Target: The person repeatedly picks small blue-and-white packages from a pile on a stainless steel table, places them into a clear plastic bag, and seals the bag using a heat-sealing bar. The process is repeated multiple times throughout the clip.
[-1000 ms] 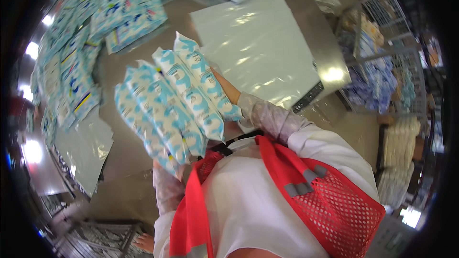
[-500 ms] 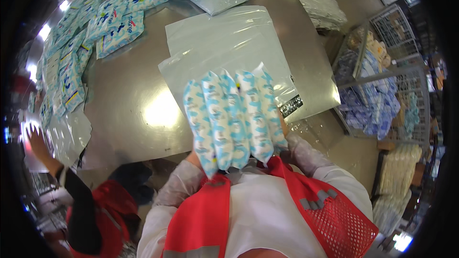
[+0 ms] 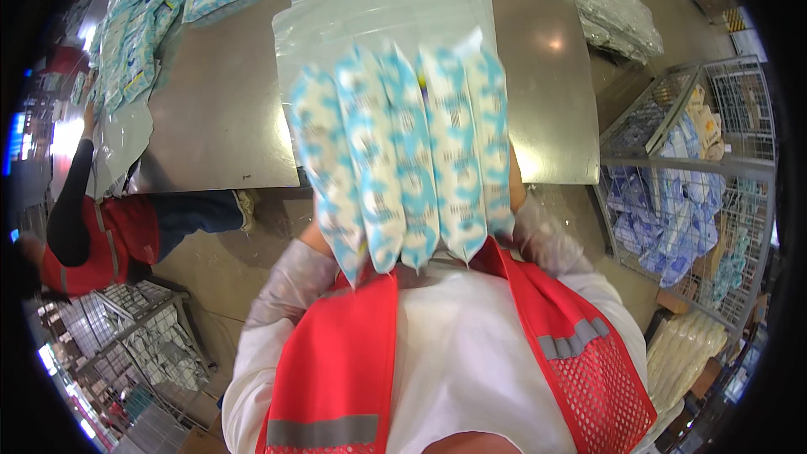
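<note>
My left hand and my right hand hold a row of several long, soft white packs with light-blue patterns, one at each side. Most of my fingers are hidden behind the packs, which are slightly smeared by motion. Behind them, large pale grey plastic sheets lie on the steel table, partly covered from view by the packs.
Piled blue-white packages lie at back left. A co-worker in red vest reaches to the table's left end. Wire carts with fabric or bags stand right, another lower left. Crumpled clear plastic lies at back right.
The slanted row of packs has turned to point straight away from me and moved right. The view has shifted toward the table's middle. The co-worker has come into fuller view at left.
</note>
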Demonstrator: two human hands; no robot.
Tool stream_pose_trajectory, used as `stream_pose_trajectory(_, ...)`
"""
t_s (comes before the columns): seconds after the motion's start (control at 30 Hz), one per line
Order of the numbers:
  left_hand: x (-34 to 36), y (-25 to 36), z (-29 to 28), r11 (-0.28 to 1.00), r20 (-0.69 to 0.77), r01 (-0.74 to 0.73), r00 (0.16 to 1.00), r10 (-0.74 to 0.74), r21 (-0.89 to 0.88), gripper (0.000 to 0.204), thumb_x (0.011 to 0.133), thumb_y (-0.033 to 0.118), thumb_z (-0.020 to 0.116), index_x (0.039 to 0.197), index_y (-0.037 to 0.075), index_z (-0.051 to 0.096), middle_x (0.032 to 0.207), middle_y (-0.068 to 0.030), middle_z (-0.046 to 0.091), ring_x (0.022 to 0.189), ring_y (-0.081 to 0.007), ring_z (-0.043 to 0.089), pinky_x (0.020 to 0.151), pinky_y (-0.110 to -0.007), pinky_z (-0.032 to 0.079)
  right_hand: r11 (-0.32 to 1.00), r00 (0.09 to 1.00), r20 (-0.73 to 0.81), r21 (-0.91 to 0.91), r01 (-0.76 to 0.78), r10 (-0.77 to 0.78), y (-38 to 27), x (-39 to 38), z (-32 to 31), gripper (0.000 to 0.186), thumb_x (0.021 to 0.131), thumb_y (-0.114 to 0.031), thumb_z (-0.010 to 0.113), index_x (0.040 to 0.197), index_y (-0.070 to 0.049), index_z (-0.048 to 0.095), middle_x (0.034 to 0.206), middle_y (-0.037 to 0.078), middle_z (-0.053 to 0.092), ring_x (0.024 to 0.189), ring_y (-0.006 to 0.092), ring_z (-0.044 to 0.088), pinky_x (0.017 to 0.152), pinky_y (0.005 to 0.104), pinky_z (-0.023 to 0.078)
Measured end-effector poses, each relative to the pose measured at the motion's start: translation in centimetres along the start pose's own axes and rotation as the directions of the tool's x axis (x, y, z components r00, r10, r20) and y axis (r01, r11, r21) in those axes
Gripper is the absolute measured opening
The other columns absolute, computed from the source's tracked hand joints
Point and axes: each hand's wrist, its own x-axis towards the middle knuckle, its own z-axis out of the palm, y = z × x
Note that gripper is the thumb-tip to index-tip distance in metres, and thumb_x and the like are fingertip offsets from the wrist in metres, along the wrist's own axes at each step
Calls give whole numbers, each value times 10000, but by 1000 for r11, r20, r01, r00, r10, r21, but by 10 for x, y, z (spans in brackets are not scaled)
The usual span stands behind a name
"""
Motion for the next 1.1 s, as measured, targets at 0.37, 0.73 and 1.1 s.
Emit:
stream_pose_trajectory(0.37, 32, -48, -23, 842, 165, 490, 871, -463, -228, 432, 891, 294, 637, 1214, 7, 623, 1110, -164, 683, 1024, -293, 643, 894, -381, 504, -48, 968, 142, -990, 135, -209, -60, 39, -60, 320, 1033, -270, 433, 1219, -48, 568, 1062, 117, 672, 986, 226, 635, 823, 355, 505)
stream_pose_trajectory(0.73, 64, -51, -38, 832, 254, 536, 832, -493, -140, 466, 887, 322, 613, 1233, 9, 610, 1240, -238, 626, 1168, -402, 576, 973, -410, 467, -608, 925, 342, -774, 176, -168, -50, 63, -37, 258, 1003, -258, 471, 1112, -47, 573, 987, 135, 665, 928, 281, 635, 777, 384, 500)
stream_pose_trajectory(1.1, 66, -78, -5, 955, -53, 220, 971, -235, -198, 293, 911, 263, 576, 1092, 36, 618, 1046, -173, 679, 991, -419, 610, 875, -444, 486, -547, 777, 454, -819, 172, -436, -45, 127, -28, 175, 912, -210, 586, 929, -47, 524, 898, 172, 623, 863, 398, 593, 727, 446, 482)
